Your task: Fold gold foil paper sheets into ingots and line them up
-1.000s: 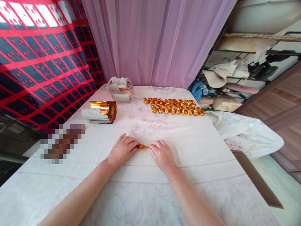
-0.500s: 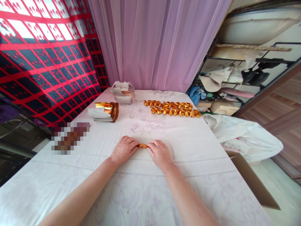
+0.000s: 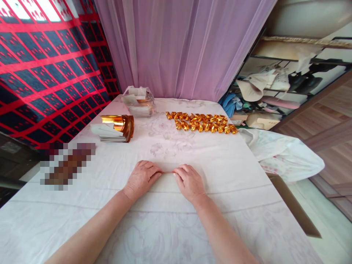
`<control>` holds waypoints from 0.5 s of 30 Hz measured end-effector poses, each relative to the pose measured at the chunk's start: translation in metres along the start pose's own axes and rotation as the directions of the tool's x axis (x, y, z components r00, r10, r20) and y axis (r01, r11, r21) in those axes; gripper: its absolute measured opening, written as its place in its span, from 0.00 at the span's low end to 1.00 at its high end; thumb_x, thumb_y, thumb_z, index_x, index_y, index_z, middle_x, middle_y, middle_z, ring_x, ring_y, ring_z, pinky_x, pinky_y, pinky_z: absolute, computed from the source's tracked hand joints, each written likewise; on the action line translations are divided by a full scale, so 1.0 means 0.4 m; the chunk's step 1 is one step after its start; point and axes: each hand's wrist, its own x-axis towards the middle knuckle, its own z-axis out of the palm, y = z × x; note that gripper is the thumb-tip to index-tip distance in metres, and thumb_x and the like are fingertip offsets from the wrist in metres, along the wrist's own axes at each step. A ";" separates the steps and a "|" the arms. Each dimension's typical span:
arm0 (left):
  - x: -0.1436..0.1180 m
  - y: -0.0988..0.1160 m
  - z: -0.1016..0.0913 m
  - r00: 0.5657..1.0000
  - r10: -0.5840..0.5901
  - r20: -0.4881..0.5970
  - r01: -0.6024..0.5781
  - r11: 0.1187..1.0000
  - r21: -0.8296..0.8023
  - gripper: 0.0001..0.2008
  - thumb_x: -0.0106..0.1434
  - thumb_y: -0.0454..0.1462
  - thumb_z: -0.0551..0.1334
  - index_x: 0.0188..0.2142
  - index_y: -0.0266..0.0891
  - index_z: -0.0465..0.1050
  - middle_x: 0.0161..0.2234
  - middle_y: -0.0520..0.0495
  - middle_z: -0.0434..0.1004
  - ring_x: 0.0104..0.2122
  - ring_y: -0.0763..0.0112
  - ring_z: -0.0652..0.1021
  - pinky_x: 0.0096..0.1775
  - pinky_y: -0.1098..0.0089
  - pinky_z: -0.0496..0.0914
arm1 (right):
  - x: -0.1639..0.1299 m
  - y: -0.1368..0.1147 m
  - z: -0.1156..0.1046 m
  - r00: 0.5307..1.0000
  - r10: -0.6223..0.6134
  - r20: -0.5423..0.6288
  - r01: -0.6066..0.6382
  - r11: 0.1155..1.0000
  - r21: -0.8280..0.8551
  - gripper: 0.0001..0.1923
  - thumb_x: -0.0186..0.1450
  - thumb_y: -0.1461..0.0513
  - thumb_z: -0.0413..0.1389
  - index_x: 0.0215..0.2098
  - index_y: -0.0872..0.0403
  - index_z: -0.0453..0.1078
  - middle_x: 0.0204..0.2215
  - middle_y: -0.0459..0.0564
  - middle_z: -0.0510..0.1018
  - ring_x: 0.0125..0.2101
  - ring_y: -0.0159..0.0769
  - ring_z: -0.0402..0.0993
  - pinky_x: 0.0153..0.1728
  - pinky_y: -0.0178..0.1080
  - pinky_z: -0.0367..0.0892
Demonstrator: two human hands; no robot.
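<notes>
In the head view a narrow gold foil paper strip (image 3: 167, 172) spans the gap between my two hands, just above or on the tablecloth; I cannot tell which. Its left end is pinched by my left hand (image 3: 143, 178), and my right hand (image 3: 190, 181) closes on the other end. Only a thin edge of the strip shows, as the fingers hide both ends. Beyond the hands, to the right, folded gold foil pieces (image 3: 202, 123) lie in rows. A stack of gold foil sheets (image 3: 118, 128) with white backs lies curled at the left.
A clear plastic bag (image 3: 139, 101) of papers stands at the table's back left. A blurred, pixelated item (image 3: 70, 165) lies at the left edge. Right of the table (image 3: 176, 148) are a white plastic bag (image 3: 294, 154), a cardboard box (image 3: 295, 207) and a shelf rack. A purple curtain (image 3: 176, 47) hangs behind.
Between my hands the gold paper shows as a thin line, where a wider crinkled band was visible before. The hands stay nearly in place while the view shifts slightly.
</notes>
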 end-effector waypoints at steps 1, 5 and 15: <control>-0.001 0.000 0.001 1.000 -0.018 0.005 0.018 1.000 0.000 0.10 0.70 0.40 0.56 0.37 0.41 0.75 0.34 0.48 0.78 0.38 0.63 0.76 0.44 0.60 0.67 | 0.001 -0.001 0.000 1.000 0.011 0.007 -0.011 1.000 0.001 0.10 0.69 0.63 0.51 0.38 0.51 0.75 0.36 0.50 0.77 0.38 0.38 0.72 0.41 0.39 0.65; -0.002 0.011 0.003 0.992 -0.116 0.041 0.116 0.993 0.015 0.12 0.70 0.42 0.56 0.34 0.41 0.74 0.32 0.48 0.76 0.37 0.63 0.74 0.44 0.59 0.65 | 0.013 -0.004 -0.002 0.996 0.077 0.047 -0.076 0.997 -0.016 0.11 0.70 0.63 0.50 0.36 0.51 0.74 0.34 0.49 0.77 0.37 0.38 0.72 0.39 0.38 0.64; 0.004 0.044 -0.008 0.980 -0.200 -0.017 0.201 0.978 0.061 0.12 0.70 0.40 0.56 0.33 0.41 0.74 0.31 0.50 0.76 0.35 0.62 0.73 0.46 0.56 0.61 | 0.036 -0.004 -0.012 0.984 0.156 0.082 -0.158 0.987 0.016 0.07 0.69 0.62 0.52 0.32 0.51 0.69 0.29 0.45 0.78 0.32 0.35 0.73 0.33 0.36 0.60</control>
